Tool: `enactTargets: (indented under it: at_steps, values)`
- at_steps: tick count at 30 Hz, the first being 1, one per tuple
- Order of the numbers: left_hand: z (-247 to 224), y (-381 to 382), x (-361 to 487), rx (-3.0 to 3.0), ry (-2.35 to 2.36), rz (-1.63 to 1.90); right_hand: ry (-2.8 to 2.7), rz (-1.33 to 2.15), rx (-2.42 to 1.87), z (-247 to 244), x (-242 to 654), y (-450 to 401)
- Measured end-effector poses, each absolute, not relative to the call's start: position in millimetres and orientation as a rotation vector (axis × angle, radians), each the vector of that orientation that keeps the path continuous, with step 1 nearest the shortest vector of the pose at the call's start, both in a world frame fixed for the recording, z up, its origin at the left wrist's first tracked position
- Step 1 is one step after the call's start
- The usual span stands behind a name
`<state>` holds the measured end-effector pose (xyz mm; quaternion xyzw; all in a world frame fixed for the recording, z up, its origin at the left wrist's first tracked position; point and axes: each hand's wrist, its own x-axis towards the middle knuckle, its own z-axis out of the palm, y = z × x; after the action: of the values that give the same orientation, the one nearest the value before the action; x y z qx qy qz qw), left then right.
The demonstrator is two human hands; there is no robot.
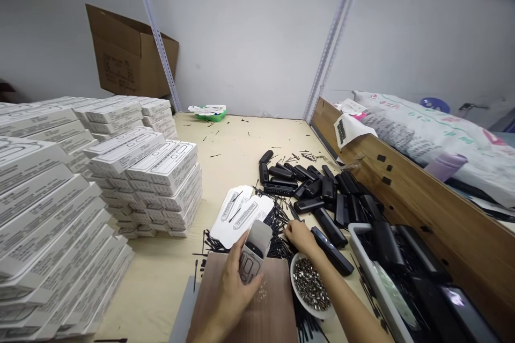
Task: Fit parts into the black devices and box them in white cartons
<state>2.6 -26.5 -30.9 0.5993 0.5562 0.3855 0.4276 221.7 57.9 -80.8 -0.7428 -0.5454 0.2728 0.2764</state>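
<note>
Pale surface point(229, 152) is spanning the middle of the frame. Tall stacks of white boxes point(44, 225) are filling the left side, their tops showing outline drawings. A brown carton point(129, 64) is leaning at upper left, against the wall area. A wooden panel point(406, 187) is running down the right side. A grey-rimmed tray point(374, 278) is sitting at lower right, holding black devices. More black devices point(328, 188) are lying in a loose heap right of centre. A brown board point(277, 311) is resting at bottom centre.

Left hand point(233, 289), lower centre: grip is grasping a small white box point(252, 260), thumb and fingers on opposite sides. The box is tilting above the board, its end flap standing open and something dark showing inside.

Right hand point(301, 237), just right of centre: fingers are bending down at the edge of a heap of thin black sticks point(277, 249); cannot tell whether this grip is grasping one.

White bowl point(293, 279) is standing below the right hand, holding small shiny metal pieces point(311, 284). Printed white cards point(225, 233) are lying left of the heap, with a few sticks resting on them.
</note>
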Motion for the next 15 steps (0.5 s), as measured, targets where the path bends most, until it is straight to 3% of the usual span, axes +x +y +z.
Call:
enactTargets:
  at_steps: [8, 13, 15]
  values:
    - [-33, -25, 21, 1.499, 1.341, 1.008, -1.211, 0.813, -1.694, -58, 242, 40]
    - [-36, -26, 27, 1.557, 1.325, 0.960, -0.849, 0.987, -1.133, -14, 205, 10]
    - [-36, -27, 27, 1.573, 1.301, 0.959, -0.933, 1.003, -1.113, -2, 188, -5]
